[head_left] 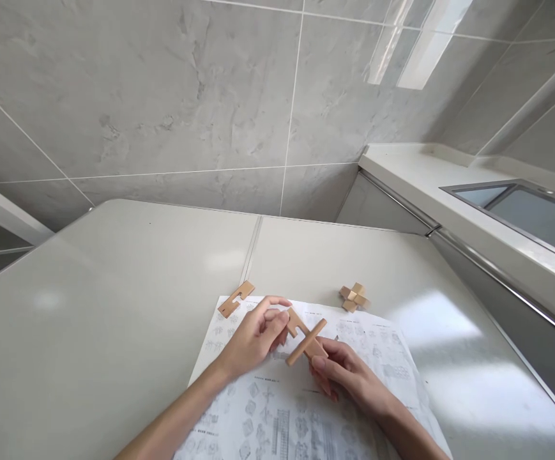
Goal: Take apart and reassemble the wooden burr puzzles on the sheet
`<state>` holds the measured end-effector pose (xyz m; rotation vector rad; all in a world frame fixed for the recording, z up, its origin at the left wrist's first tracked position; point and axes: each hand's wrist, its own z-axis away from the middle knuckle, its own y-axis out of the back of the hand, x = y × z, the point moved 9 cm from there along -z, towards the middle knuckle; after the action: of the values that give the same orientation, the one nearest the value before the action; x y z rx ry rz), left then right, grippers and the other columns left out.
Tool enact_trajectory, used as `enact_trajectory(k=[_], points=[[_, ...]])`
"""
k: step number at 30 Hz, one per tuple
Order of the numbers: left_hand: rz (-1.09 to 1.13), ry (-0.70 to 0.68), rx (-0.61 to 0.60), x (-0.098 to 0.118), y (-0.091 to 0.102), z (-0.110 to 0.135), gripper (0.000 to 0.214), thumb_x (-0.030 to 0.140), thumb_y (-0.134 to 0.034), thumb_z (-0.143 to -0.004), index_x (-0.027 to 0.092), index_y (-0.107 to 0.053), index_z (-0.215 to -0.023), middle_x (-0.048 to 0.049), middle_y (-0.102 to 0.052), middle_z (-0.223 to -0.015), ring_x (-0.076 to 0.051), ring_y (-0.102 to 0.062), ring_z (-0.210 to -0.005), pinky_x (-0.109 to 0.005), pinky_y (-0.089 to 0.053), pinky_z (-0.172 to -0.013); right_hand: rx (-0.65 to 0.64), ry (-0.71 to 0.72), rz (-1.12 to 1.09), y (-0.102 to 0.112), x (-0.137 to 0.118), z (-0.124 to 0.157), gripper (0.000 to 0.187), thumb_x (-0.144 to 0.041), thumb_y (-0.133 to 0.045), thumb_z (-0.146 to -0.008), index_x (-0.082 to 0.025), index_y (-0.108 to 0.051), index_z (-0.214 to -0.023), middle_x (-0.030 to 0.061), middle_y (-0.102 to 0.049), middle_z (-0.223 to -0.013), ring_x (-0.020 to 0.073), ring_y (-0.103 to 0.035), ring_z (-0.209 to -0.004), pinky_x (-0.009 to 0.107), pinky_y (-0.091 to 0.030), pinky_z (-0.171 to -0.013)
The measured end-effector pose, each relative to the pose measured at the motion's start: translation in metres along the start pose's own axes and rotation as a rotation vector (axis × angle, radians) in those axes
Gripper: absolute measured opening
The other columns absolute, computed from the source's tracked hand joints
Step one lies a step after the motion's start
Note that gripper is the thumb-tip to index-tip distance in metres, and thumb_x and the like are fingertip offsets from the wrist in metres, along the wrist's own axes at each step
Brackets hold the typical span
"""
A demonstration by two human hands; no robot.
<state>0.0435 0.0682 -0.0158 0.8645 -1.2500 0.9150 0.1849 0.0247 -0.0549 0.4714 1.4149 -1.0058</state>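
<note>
Between my hands is a flat notched wooden puzzle piece [315, 349], held above a printed sheet. A round wooden rod [298, 352] lies crosswise over it, through or across its slot; I cannot tell which. My left hand [258, 332] pinches the piece's upper left end between thumb and fingers. My right hand [347, 370] grips its lower right end, thumb on top. A second notched wooden piece [230, 307] lies at the sheet's top left corner, beyond my left hand. Farther off to the right sits an assembled wooden burr puzzle [354, 297].
The large instruction sheet [267, 399], printed with puzzle diagrams, lies under my hands on a white table [114, 306]. A seam [253, 246] runs across the tabletop. On the right stands a white counter [411, 169] with a sink [521, 207]. A grey tiled wall [186, 96] rises behind.
</note>
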Motion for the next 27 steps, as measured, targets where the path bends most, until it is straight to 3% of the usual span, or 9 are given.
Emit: enact_trajectory(k=[5, 9, 14, 20, 27], points=[[0.206, 0.053, -0.061, -0.006, -0.008, -0.001, 0.046, 0.063, -0.062, -0.102, 0.018, -0.064, -0.108, 0.0018, -0.056, -0.074, -0.011, -0.045, -0.061, -0.025, -0.035, -0.057, 0.003, 0.027, 0.034, -0.003, -0.003, 0.001, 0.045, -0.061, -0.065, -0.102, -0.021, -0.056, -0.085, -0.0034, -0.055, -0.067, 0.0103, -0.047, -0.051, 0.025, -0.037, -0.051], [0.250, 0.054, -0.070, -0.008, -0.009, -0.001, 0.046, 0.063, -0.062, -0.102, 0.019, -0.063, -0.110, 0.0045, -0.049, -0.069, -0.011, -0.041, -0.059, -0.025, -0.033, -0.057, 0.010, 0.077, -0.006, -0.005, -0.013, 0.000, 0.042, -0.063, -0.067, -0.100, -0.023, -0.058, -0.108, -0.0024, -0.059, -0.077, 0.0107, -0.051, -0.053, 0.025, -0.041, -0.051], [0.235, 0.041, -0.067, -0.007, -0.009, -0.002, 0.045, 0.063, -0.062, -0.102, 0.019, -0.063, -0.111, 0.0027, -0.052, -0.073, -0.012, -0.046, -0.063, -0.027, -0.036, -0.060, -0.001, 0.067, -0.082, -0.002, -0.011, 0.000, 0.056, -0.061, -0.070, -0.100, -0.025, -0.052, -0.139, 0.0006, -0.068, -0.080, 0.0142, -0.060, -0.056, 0.026, -0.043, -0.052], [0.238, 0.047, -0.069, -0.009, -0.008, -0.002, 0.044, 0.062, -0.062, -0.103, 0.019, -0.064, -0.111, 0.0032, -0.050, -0.073, -0.012, -0.046, -0.063, -0.026, -0.035, -0.059, -0.002, 0.063, -0.112, 0.002, -0.003, 0.002, 0.057, -0.056, -0.073, -0.100, -0.025, -0.051, -0.142, 0.0040, -0.071, -0.091, 0.0151, -0.068, -0.058, 0.025, -0.046, -0.051], [0.245, 0.042, -0.082, -0.010, -0.010, -0.003, 0.041, 0.059, -0.062, -0.104, 0.019, -0.063, -0.110, 0.0024, -0.055, -0.073, -0.012, -0.049, -0.064, -0.027, -0.039, -0.062, 0.016, 0.076, -0.141, 0.004, -0.004, -0.001, 0.054, -0.058, -0.073, -0.100, -0.023, -0.052, -0.135, 0.0002, -0.070, -0.077, 0.0151, -0.068, -0.054, 0.022, -0.040, -0.048]])
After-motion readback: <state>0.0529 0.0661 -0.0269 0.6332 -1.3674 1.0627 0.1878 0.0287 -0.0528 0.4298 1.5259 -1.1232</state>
